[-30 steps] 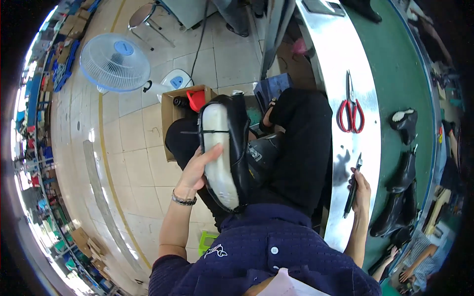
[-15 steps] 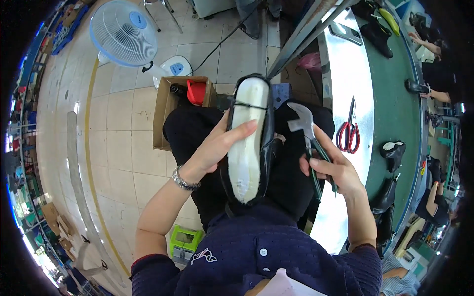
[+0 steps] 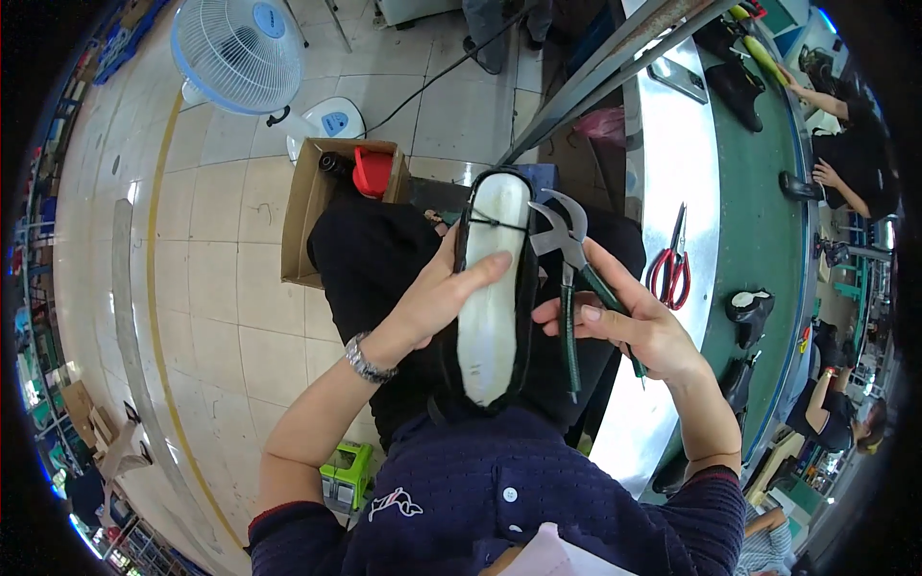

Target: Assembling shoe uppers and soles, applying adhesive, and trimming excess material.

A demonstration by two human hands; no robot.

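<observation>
Above my lap, my left hand (image 3: 444,293) grips a black shoe upper on a last (image 3: 492,326), its pale sole side turned up. A dark cord crosses the sole near the far end, and my thumb presses on the sole's middle. My right hand (image 3: 634,322) holds lasting pincers (image 3: 569,252) with green handles and a curved metal head. Their handles are spread apart. The pincers' head is close to the shoe's right edge; whether it touches, I cannot tell.
Red-handled scissors (image 3: 671,274) and a phone (image 3: 678,79) lie on the metal bench ledge (image 3: 663,144) at right. Beyond it, a green conveyor (image 3: 725,221) carries several black shoes. A cardboard box (image 3: 305,221), a white-blue fan (image 3: 236,53) and a slanting metal bar (image 3: 615,72) stand around me.
The pincers have come left, closer to the shoe's edge, with their handles spread wider. The shoe has shifted slightly right and nearer to me. On the conveyor, shoes have moved toward me.
</observation>
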